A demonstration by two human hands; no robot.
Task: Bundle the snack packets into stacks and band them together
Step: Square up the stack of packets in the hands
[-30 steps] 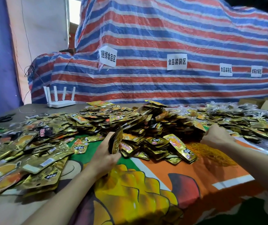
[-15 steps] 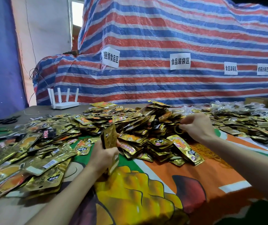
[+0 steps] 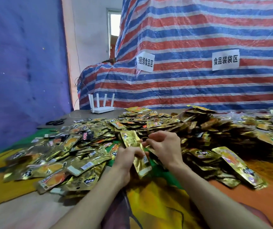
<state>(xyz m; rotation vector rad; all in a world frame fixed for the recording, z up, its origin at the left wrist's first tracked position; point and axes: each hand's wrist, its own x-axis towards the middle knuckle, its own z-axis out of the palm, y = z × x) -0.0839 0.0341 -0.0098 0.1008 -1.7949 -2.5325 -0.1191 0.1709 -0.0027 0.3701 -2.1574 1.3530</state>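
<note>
The left hand point(image 3: 127, 158) grips a stack of gold foil snack packets point(image 3: 132, 140) round its middle. The fingers point(image 3: 136, 152) are curled across the stack's front, and the stack stands tilted, its top above the knuckles and its bottom edge below the palm.

The right hand point(image 3: 165, 146) is just to the right of those fingers, curled narrow. Its thumb and forefinger pinch at the stack's right edge. They may also hold a thin band, but that spot is too blurred to tell.

A wide heap of loose gold foil packets point(image 3: 63, 156) spreads to the left of the left fingers, beyond both hands and on to the right of the right fingers. It lies on a printed orange, yellow and green cloth point(image 3: 162, 204), which shows bare below the wrists.

Far beyond the fingertips, to the left, are a white router with 4 upright antennas point(image 3: 101, 106) and black scissors point(image 3: 56, 122), both on the table. Behind them hangs a red, white and blue striped plastic tarp point(image 3: 198, 30) bearing 2 white paper labels point(image 3: 145, 62).
</note>
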